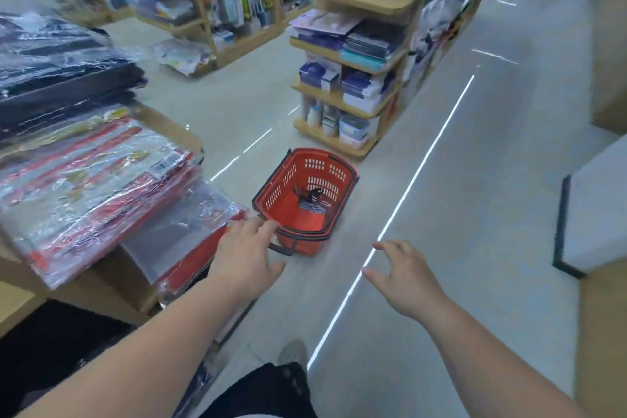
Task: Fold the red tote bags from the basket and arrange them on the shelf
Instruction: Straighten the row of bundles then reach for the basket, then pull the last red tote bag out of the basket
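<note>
head view: the red basket stands on the floor at frame centre, with something small and dark in its bottom. red tote bags in clear wrap lie stacked on the shelf at left. the left hand, fingers spread, grasps nothing beside the stack's corner. the right hand hangs released at lower right, fingers loosely spread.
</note>
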### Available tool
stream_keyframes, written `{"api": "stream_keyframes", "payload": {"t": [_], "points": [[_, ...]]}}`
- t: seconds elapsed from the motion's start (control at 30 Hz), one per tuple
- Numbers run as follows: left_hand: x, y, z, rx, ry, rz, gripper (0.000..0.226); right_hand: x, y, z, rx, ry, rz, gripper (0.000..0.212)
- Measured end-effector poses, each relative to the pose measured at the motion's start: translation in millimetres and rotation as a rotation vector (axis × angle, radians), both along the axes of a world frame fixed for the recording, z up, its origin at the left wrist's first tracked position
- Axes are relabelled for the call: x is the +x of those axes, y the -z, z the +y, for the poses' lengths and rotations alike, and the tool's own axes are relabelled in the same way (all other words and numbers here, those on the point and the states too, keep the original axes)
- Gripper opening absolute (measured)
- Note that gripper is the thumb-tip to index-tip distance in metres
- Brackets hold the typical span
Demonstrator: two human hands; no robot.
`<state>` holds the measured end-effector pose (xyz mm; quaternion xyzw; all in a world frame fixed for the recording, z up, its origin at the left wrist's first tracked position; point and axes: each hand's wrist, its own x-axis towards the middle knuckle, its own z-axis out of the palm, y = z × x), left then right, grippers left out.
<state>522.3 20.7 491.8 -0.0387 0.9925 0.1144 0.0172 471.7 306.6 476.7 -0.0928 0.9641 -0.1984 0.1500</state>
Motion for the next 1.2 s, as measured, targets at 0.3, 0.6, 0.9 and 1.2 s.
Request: {"api": "stream_keyframes", "payload": {"t": [0.3, 0.6, 0.9, 1.2], "points": [[-198.7, 86.1, -4.0, 0.052, -0.082, -0.214, 0.066, -203.3, 61.8, -16.9, 0.067, -0.003, -0.183, 0.060], [-344.7, 117.6, -44.6, 0.088, -0.252, -0.397, 0.063, -402.8, 108.7, -71.4, 0.104, -0.107, -0.381, 0.057], [-467.3, 265.8, -92.4, 0.103, -0.487, -0.473, 0.070, -609.8, 287.2, -155.2, 0.119, -0.285, -0.565, 0.060], [-481.0, 533.2, -87.7, 0.396, -0.950, -0.560, 0.084, -664.2, 569.3, -262.7, 0.057, -0.432, -0.669, 0.065]]}}
